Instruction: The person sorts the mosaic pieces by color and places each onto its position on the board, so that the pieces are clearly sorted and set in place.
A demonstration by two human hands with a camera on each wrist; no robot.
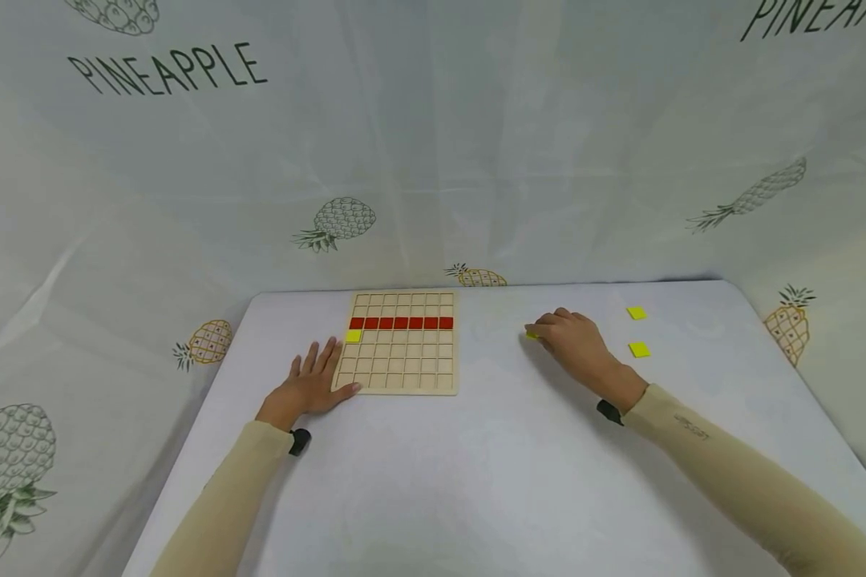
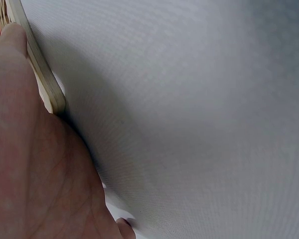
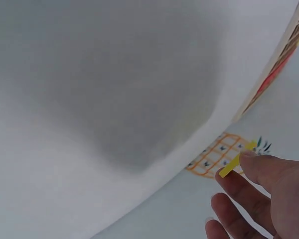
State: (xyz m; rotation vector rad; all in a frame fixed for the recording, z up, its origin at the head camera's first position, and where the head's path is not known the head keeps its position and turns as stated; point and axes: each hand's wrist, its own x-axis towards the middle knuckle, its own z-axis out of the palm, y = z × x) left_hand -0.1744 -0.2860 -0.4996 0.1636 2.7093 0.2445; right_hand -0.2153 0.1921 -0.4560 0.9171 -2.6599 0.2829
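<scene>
A light wooden grid board (image 1: 404, 365) lies on the left half of the table. A row of red square tiles (image 1: 401, 324) crosses it, and one yellow tile (image 1: 354, 336) sits just below that row at the left end. My left hand (image 1: 310, 386) rests flat at the board's left edge, fingers spread, thumb on its lower left corner. To the right of the board, my right hand (image 1: 572, 340) pinches a yellow square tile (image 3: 231, 165) between thumb and forefinger, raised above the table. The other fingers of that hand are loosely bent.
Two loose yellow tiles, one farther back (image 1: 637, 312) and one nearer (image 1: 639, 349), lie on the white table (image 1: 462, 481) beyond my right wrist. A white curtain (image 1: 548, 160) printed with pineapples hangs behind the table's back edge.
</scene>
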